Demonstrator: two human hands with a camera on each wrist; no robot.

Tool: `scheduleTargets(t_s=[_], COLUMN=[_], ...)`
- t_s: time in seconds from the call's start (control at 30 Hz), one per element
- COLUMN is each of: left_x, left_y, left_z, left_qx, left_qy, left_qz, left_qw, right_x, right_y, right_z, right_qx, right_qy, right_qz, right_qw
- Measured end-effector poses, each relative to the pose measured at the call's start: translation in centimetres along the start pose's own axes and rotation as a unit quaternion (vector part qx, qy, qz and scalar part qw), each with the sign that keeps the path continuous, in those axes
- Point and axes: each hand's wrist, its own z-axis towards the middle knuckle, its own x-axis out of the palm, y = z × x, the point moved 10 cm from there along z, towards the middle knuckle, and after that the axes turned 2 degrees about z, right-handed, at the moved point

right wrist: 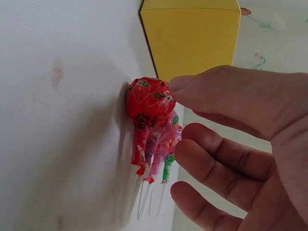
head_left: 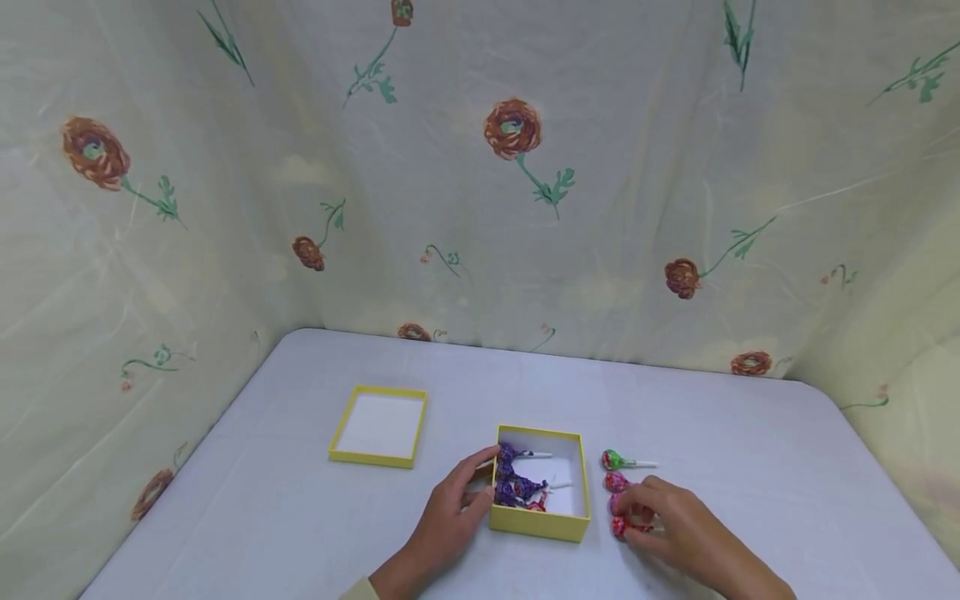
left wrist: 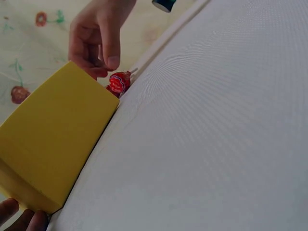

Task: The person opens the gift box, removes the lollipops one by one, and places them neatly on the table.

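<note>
My left hand [head_left: 453,504] rests against the left side of a yellow box [head_left: 536,523], its fingertips touching the wall. Inside lie several purple-wrapped lollipops [head_left: 528,487] and a red-wrapped one [head_left: 537,503]. To the right of the box, my right hand [head_left: 678,521] hovers over a short row of lollipops, fingers loosely bent. A red lollipop [right wrist: 151,102] is nearest, just by the thumb tip; whether they touch I cannot tell. Behind it come two pink lollipops [head_left: 617,482], partly covered by the hand, and a green one [head_left: 611,459].
A shallow yellow-rimmed lid [head_left: 378,425] with a white inside lies on the left of the white-covered table [head_left: 262,500]. Flower-printed cloth [head_left: 600,192] hangs behind and at both sides. A dark-ended object [left wrist: 163,5] shows at the top of the left wrist view.
</note>
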Motion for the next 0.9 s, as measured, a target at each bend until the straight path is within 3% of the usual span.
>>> scheduleTargets(t_s=[0.07,0.27,0.5,0.9], left_x=[-0.1,0.4,0.3,0.3], left_y=[-0.3,2.3,2.4,2.0], left_z=[-0.1,0.5,0.5,0.4], left_qx=[0.000,0.010,0.016,0.001], left_qy=[0.000,-0.003,-0.004,-0.004], left_qz=[-0.004,-0.001,-0.003,0.005], left_qw=[1.0000,0.9999,0.9999,1.0000], right_x=[-0.1,-1.1,-2.1,-2.2], right_y=[0.0,1.2,2.4,3.4], right_z=[0.1,0.2,0.7,3.0], right_qx=[0.006,-0.037,-0.076,-0.025], right_qy=[-0.001,-0.032,-0.065,-0.057], right_qz=[-0.002,-0.003,0.013,0.017], right_qw=[1.0000,0.9988,0.9949,0.9979])
